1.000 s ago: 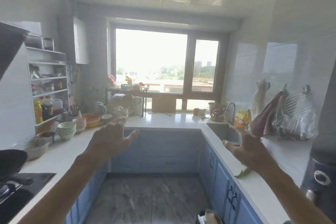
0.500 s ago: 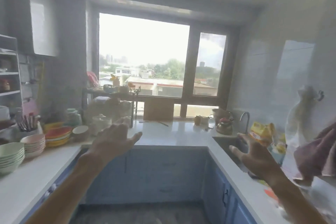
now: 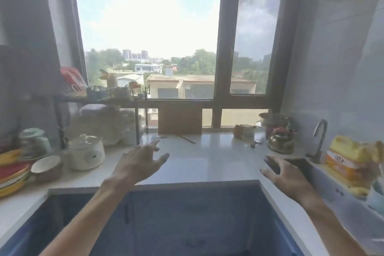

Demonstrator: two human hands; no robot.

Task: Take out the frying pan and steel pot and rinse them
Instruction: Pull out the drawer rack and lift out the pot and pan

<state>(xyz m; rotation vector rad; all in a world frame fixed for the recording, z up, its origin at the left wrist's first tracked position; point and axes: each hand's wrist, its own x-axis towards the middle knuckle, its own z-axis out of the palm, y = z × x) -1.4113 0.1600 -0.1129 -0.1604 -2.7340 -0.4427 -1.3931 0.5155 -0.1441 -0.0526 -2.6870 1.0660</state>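
My left hand hangs over the white counter with its fingers spread and relaxed, holding nothing. My right hand is the same: released, fingers fanned forward, empty, its tips just over the near corner of the sink.

I cannot see a frying pan anywhere. The nearest candidate for the steel pot stands well beyond my right fingertips, against the window ledge, partly behind a round brass-coloured kettle; the picture is too soft for me to be sure it is the one the task means.

My worry is the crowding on that path. Reaching straight from the right fingers to the pot, my wrist would pass over the kettle, and I judge a careless lift could knock it towards the basin. The tap rises just past and to the right of those fingers, with a yellow packet beyond it near the edge; a wide swing could catch either.

To the left of my left fingers sits a white lidded cooker, then a small bowl and stacked coloured plates. If the pan lies on that side, I would guess the stack is what topples first.
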